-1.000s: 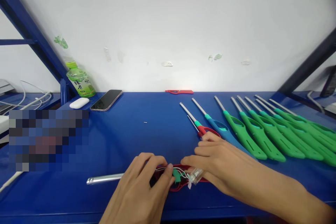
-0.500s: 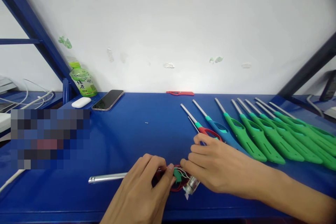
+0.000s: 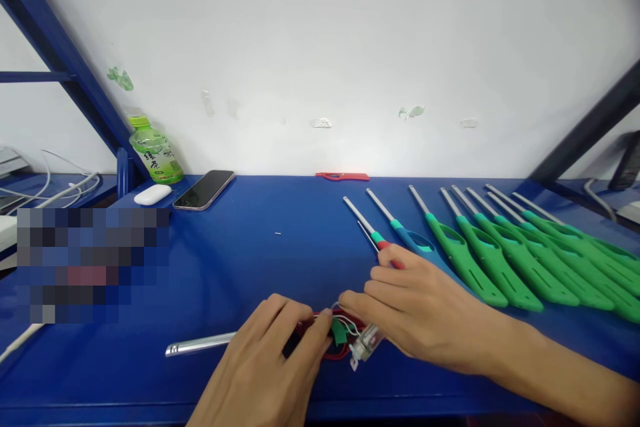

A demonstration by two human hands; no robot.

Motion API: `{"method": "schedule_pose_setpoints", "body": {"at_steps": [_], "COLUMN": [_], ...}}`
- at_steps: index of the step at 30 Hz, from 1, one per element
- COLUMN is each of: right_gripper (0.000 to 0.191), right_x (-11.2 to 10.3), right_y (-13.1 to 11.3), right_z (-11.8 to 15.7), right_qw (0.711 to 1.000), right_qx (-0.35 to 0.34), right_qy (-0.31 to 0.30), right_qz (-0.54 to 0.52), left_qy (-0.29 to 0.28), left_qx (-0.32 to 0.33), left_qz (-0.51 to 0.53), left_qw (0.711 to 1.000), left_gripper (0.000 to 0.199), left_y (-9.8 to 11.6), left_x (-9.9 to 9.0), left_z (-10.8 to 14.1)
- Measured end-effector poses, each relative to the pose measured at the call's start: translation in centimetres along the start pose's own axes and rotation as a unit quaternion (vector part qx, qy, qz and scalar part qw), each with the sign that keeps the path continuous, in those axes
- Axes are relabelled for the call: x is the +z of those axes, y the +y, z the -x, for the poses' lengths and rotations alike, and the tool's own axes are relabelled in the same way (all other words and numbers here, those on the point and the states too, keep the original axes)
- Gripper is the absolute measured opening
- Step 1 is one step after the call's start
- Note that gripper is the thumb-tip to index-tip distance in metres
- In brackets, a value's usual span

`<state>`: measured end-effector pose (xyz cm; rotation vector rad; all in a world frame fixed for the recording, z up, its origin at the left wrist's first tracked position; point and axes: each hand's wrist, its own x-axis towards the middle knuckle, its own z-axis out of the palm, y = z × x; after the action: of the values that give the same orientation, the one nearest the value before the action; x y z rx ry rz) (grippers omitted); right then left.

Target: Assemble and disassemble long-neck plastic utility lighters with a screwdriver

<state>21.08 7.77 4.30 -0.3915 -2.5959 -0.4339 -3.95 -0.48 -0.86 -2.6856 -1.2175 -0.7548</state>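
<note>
Since a second ago the clear tank (image 3: 369,341) has swung toward the near edge, now angled partly outside the red shell (image 3: 336,355). White wires (image 3: 353,323) and green part (image 3: 340,331) still exposed. Reads as tank not seated, wires still being sorted. Lighter is open on the counter (image 3: 240,273), silver tube (image 3: 200,344) pointing left. Left hand (image 3: 270,360): fingers closed on the shell, thumb on top. Right hand (image 3: 413,307): fingers curled over the tank's far end; can't tell if pinched.
</note>
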Motion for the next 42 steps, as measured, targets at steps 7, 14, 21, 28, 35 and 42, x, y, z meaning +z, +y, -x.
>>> {"method": "schedule_pose_setpoints", "body": {"at_steps": [7,14,21,28,35,42], "right_gripper": [0.049,0.042,0.039,0.039,0.037,0.036], "right_x": [0.0,0.3,0.5,0.9,0.9,1.4], "right_y": [0.2,0.1,-0.1,0.0,0.1,0.1], "right_z": [0.1,0.6,0.3,0.1,-0.1,0.0], "right_qw": [1.000,1.000,1.000,0.999,0.999,0.998], "right_qx": [0.004,0.011,0.017,0.025,0.031,0.040], "right_qy": [0.000,-0.002,0.015,0.033,0.036,0.037], "right_qz": [-0.015,-0.018,-0.014,0.001,0.004,-0.020], "left_qy": [-0.006,-0.035,-0.046,-0.038,-0.041,-0.039], "left_qx": [0.008,0.014,0.008,0.014,0.006,0.005], "left_qz": [-0.003,0.021,0.020,0.019,0.031,0.039], "left_qw": [1.000,0.999,0.999,0.999,0.999,0.998], "left_gripper": [0.037,0.042,0.041,0.037,0.036,0.036], "left_y": [-0.2,-0.3,-0.1,-0.1,0.2,0.3], "left_x": [0.2,0.1,0.0,-0.1,-0.1,-0.2], "left_z": [-0.1,-0.2,-0.5,-0.4,-0.7,-0.7]}}
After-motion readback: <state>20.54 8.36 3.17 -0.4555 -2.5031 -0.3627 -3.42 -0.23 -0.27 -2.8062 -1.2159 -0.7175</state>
